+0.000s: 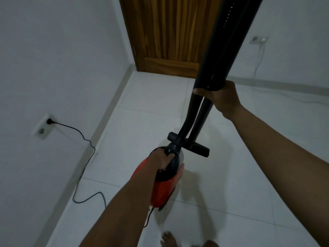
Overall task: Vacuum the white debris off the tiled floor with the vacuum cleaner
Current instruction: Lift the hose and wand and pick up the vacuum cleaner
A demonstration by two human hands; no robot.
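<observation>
The person holds the red vacuum cleaner (165, 189) between both hands, apparently off the tiled floor (151, 97), probably to aim or ready it. Its cord (85, 139) runs to the wall socket (49, 121). The left hand (162, 162) has its fingers curled round the body's dark top, and the right hand (222, 98) is clenched round the black tube (229, 50). In this dim light I can't make out any white debris.
</observation>
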